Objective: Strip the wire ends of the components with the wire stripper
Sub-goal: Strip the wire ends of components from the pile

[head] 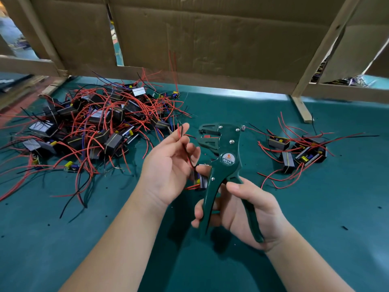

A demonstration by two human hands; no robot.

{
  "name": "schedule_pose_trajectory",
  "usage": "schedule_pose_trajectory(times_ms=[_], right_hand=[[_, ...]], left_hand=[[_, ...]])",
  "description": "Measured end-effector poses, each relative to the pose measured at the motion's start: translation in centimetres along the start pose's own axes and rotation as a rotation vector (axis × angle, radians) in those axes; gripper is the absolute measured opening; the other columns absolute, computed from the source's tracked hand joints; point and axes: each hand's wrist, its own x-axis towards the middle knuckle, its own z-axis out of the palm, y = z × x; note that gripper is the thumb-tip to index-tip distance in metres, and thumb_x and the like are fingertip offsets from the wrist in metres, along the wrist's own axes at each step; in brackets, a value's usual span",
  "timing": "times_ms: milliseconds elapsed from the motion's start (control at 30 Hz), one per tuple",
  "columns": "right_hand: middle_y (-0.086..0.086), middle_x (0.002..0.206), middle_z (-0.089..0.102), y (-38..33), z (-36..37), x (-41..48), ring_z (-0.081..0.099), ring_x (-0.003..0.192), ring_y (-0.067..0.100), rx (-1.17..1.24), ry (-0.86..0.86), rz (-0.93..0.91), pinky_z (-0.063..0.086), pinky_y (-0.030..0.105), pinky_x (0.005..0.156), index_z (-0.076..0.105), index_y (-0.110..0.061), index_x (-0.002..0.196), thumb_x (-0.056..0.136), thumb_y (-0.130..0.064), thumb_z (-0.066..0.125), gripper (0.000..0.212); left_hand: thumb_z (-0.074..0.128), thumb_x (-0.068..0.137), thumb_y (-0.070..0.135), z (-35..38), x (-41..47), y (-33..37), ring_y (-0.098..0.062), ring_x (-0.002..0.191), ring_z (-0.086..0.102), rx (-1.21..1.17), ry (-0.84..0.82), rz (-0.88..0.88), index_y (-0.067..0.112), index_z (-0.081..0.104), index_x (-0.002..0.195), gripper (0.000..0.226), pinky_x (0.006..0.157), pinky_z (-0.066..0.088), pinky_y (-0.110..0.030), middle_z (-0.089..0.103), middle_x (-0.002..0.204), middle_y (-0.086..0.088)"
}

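The wire stripper (228, 159) looks like metal painted dark green, smooth and a bit shiny, with small silver pins (231, 141). The tabletop (315, 218) has a blue-green cover that looks soft and matt, like cloth. At its far edge stands brown cardboard (210, 39), dull and creased, held by pale bare wood strips (324, 45). The wires (92, 131) near the left edge have smooth red and black plastic coats. Some component blocks (287, 160) have shiny silver sides.

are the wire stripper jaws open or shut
Open: the wire stripper shows a gap between its jaws, handles spread in the right hand; the left hand pinches wires outside them.
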Motion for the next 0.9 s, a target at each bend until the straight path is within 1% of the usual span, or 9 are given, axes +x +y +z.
schedule_pose_trajectory(times_ms=[67,100,200,367,467,567,733,900], right_hand=[[0.024,0.109,0.046,-0.1,-0.1,-0.1,0.060,0.077,0.039,-0.001,0.008,-0.002,0.050,0.056,0.076,0.051,0.002,0.132,0.069,-0.026,0.081,0.076],[0.024,0.114,0.046,-0.1,-0.1,-0.1,0.060,0.077,0.039,-0.002,0.012,-0.002,0.051,0.056,0.076,0.051,0.002,0.132,0.068,-0.025,0.082,0.076],[0.023,0.120,0.049,-0.2,-0.3,-0.4,0.060,0.076,0.039,-0.019,0.024,-0.004,0.050,0.058,0.076,0.052,0.002,0.130,0.066,-0.025,0.084,0.077],[0.023,0.116,0.053,-0.4,-0.4,-0.5,0.060,0.075,0.039,-0.035,0.047,0.011,0.051,0.057,0.075,0.054,0.003,0.129,0.064,-0.025,0.085,0.077],[0.021,0.110,0.058,-0.7,-0.4,-0.7,0.061,0.075,0.039,-0.047,0.046,0.028,0.051,0.057,0.075,0.057,0.001,0.126,0.063,-0.025,0.085,0.074],[0.022,0.114,0.058,-1.0,-0.2,-0.8,0.062,0.075,0.037,-0.042,0.016,0.027,0.051,0.056,0.074,0.058,-0.001,0.126,0.065,-0.025,0.084,0.071],[0.024,0.118,0.055,-1.1,0.0,-0.8,0.062,0.076,0.037,-0.049,-0.040,0.032,0.051,0.056,0.075,0.056,-0.001,0.129,0.070,-0.023,0.080,0.067],[0.018,0.112,0.058,-1.0,0.0,-0.8,0.061,0.075,0.038,-0.081,-0.046,0.055,0.050,0.056,0.075,0.054,0.000,0.130,0.071,-0.021,0.079,0.068]], left_hand=[[0.045,0.100,0.014,0.0,0.1,-0.2,-0.009,0.059,0.049,-0.016,0.043,0.011,0.011,0.065,0.100,0.021,0.055,0.048,-0.023,0.052,0.065,0.005],[0.044,0.101,0.016,-0.1,0.2,-0.2,-0.008,0.056,0.051,-0.017,0.062,0.040,0.010,0.065,0.098,0.022,0.055,0.050,-0.023,0.052,0.063,0.005],[0.041,0.102,0.013,-0.5,0.4,0.0,-0.006,0.051,0.054,0.031,0.099,0.150,0.008,0.064,0.093,0.025,0.057,0.052,-0.019,0.055,0.060,0.004],[0.043,0.102,0.013,-0.9,0.4,0.2,-0.005,0.054,0.057,0.164,0.116,0.256,0.009,0.062,0.088,0.024,0.061,0.053,-0.019,0.059,0.059,0.006],[0.043,0.102,0.014,-0.9,0.4,0.2,-0.006,0.058,0.060,0.175,0.120,0.306,0.011,0.061,0.088,0.024,0.063,0.053,-0.020,0.061,0.062,0.007],[0.042,0.102,0.013,-1.0,0.3,0.7,-0.007,0.061,0.063,0.156,0.125,0.371,0.012,0.060,0.087,0.024,0.065,0.053,-0.020,0.063,0.063,0.007],[0.047,0.101,0.014,-1.2,0.3,1.0,-0.007,0.061,0.062,0.174,0.238,0.473,0.013,0.063,0.085,0.023,0.063,0.052,-0.020,0.064,0.063,0.007],[0.048,0.100,0.012,-1.5,0.5,1.1,-0.006,0.059,0.062,0.147,0.318,0.495,0.010,0.063,0.084,0.022,0.061,0.051,-0.019,0.064,0.061,0.007]])
